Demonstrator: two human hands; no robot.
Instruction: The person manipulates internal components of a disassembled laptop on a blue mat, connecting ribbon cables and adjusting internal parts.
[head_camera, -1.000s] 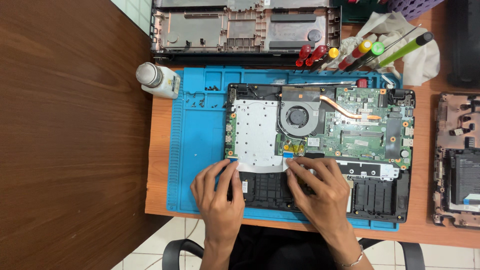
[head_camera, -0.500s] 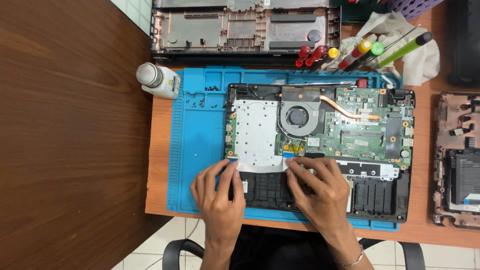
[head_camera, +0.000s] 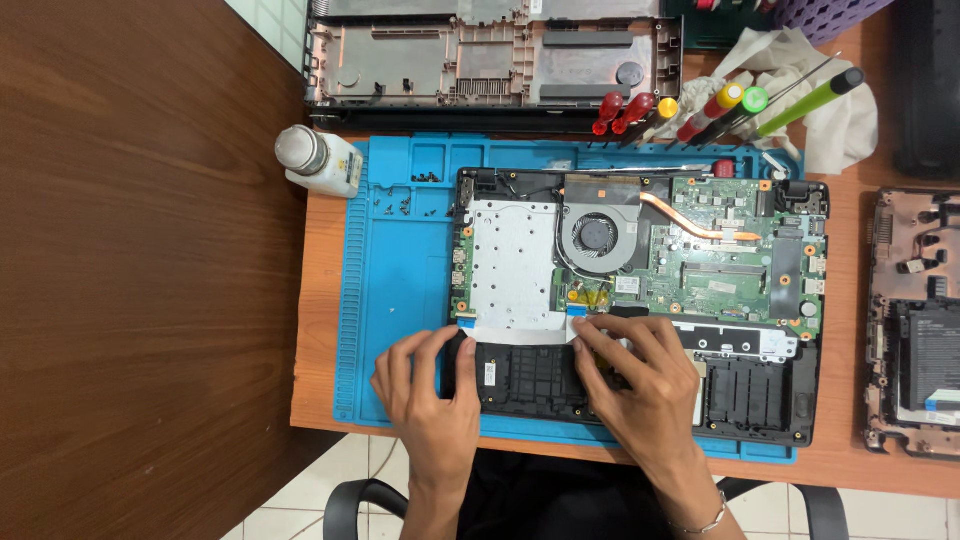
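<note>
While both hands rest on opened laptop (head_camera: 640, 300) atop blue mat (head_camera: 395, 300), white ribbon cable (head_camera: 520, 335) runs left-right between them; left hand (head_camera: 430, 385) fingers spread flat; right hand (head_camera: 640, 385) fingertips seemingly press cable's right end, nearer.

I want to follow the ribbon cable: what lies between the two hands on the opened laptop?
In the head view, a white flat ribbon cable spans between the left hand and right hand, over the laptop's black base.
</note>
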